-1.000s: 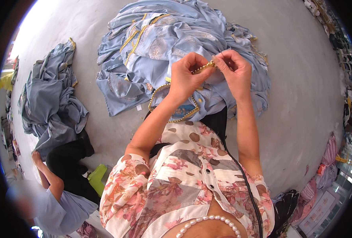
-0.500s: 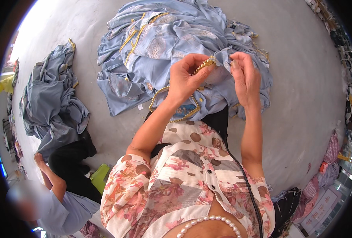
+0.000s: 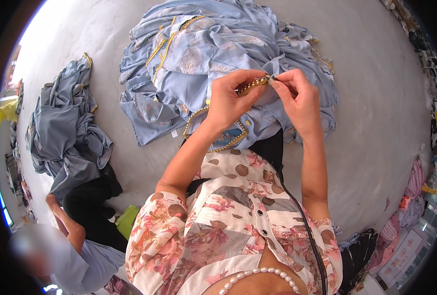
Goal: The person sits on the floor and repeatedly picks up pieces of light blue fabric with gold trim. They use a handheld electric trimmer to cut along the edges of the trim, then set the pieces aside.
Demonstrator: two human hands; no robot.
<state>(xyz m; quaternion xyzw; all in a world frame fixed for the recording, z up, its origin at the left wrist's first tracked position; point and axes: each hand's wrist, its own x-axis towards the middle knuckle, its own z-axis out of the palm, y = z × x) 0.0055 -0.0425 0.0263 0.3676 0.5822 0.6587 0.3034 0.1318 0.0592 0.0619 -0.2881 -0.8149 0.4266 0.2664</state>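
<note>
A large heap of light blue garments (image 3: 194,59) with gold trim and pale round motifs lies on the floor before me. Above its near right part, my left hand (image 3: 233,96) pinches a strip of beaded gold trim (image 3: 252,87) between thumb and fingers. My right hand (image 3: 299,101) meets it at the trim's end, thumb and fingertips closed together there. Whether a small tool or only trim sits in the right fingertips is too small to tell. Below the left hand, a trimmed piece with a blue panel (image 3: 228,138) rests near my lap.
To the left, a co-worker (image 3: 83,250) sits beside a smaller pile of grey-blue garments (image 3: 63,120). A lime green object (image 3: 127,221) stands between us. Pink and dark cloth bundles (image 3: 390,228) lie at the lower right, near a printed white box (image 3: 403,256).
My right hand has come in toward the left, its fingertips now closed at the trim's end. The light blue cloth raised between the hands before has dropped from between them.
</note>
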